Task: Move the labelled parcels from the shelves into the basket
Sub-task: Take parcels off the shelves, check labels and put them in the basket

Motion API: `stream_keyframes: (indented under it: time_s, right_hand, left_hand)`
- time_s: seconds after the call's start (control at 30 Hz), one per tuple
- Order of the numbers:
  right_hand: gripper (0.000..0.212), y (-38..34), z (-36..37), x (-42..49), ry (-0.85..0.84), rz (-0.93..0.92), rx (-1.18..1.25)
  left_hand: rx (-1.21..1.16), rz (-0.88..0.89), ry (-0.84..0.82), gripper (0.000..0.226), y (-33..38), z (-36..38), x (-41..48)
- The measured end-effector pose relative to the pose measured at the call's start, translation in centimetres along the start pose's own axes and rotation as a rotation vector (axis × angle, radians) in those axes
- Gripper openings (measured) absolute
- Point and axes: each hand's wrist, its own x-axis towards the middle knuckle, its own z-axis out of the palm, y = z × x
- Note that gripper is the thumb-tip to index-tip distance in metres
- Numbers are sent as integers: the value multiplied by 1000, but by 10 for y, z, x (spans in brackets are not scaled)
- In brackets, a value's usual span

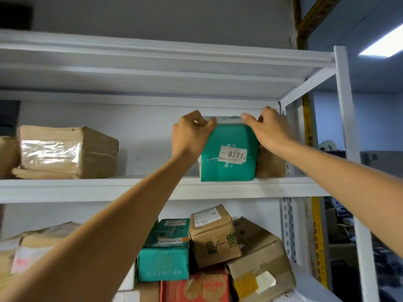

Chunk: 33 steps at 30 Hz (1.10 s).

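Gripping the teal parcel [226,166] at its two top corners, the person looks to be at the pull-off step. The parcel stands upright on the middle shelf [130,188] near its right end, with the 0371 label [233,155] facing out and a brown parcel [270,164] touching its right side. The basket is not in view.

Doing it well, as a judgement: tip the top toward the body and slide the parcel forward to the shelf lip, then get one hand under the base before taking the weight. The top edge looks like soft wrap, so a pinch there alone may slip or tear. There is little room under the upper shelf, so draw it out rather than lift it up, and keep it from dragging the brown neighbour along.

Pose: both bare arms reach up and forward, almost straight. The left hand [189,136] has its fingers curled over the top-left corner. The right hand [268,131] lies over the top-right corner, thumb stretched along the top front edge — its other fingers go behind, out of sight. Both hands are clamped on the parcel.
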Motion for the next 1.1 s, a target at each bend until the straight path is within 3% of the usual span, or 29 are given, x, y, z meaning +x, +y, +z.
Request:
stream_keyframes:
  time_s: [0.07,0.13,0.3,0.4,0.53,0.77,0.97,1.1]
  right_hand:
    - [52,3,-3,3,22,61,116]
    - [48,4,-10,-3,-107,132,253]
    - [42,4,-19,-30,-352,87,314]
    - [60,4,-25,-47,-450,16,325]
    - [97,7,-25,-72,-614,-79,516]
    - [116,17,-16,-140,-566,-79,473]
    - [114,16,-15,-203,-464,17,348]
    - [119,18,-30,-246,-375,128,255]
  left_hand:
    - [-81,-48,112,32,3,0,-6]
    - [-202,-140,94,28,2,-5,-13]
    - [-404,-322,-331,89,-3,-37,-28]
    - [-436,-230,-581,75,-4,-52,-46]
    - [-514,-193,-554,94,-12,-60,-71]
    - [-479,-125,-510,117,-52,-75,-130]
    - [-622,-87,-588,103,-84,-71,-175]
    - [-802,-66,-727,98,-89,-58,-201]
